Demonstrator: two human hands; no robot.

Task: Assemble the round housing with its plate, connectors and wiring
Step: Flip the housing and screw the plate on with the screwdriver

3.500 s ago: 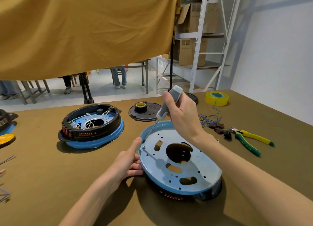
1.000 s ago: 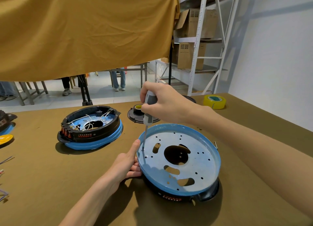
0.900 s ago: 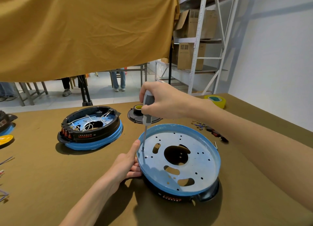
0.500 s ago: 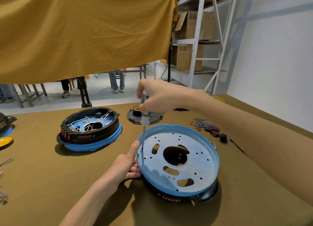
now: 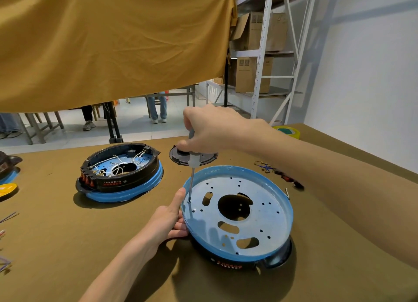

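Observation:
A round black housing (image 5: 276,259) lies in front of me, capped by a blue-rimmed metal plate (image 5: 267,213) with a large centre hole and several small ones. My right hand (image 5: 210,129) grips a grey-handled screwdriver (image 5: 194,161) from above. The screwdriver stands almost upright, its tip in a hole near the plate's left edge. My left hand (image 5: 168,220) holds the housing's left rim, thumb up along the edge beside the tip.
A second housing (image 5: 119,172) with white wiring sits open at the back left. A black disc (image 5: 192,158) lies behind my right hand. Loose connectors and wires (image 5: 279,172) and a yellow tape roll (image 5: 287,130) are at the right. An ochre cloth (image 5: 113,41) hangs overhead.
My right hand has gone from a slanted grip to holding the screwdriver upright from above. The tip has stayed at the same hole. The left hand has not moved.

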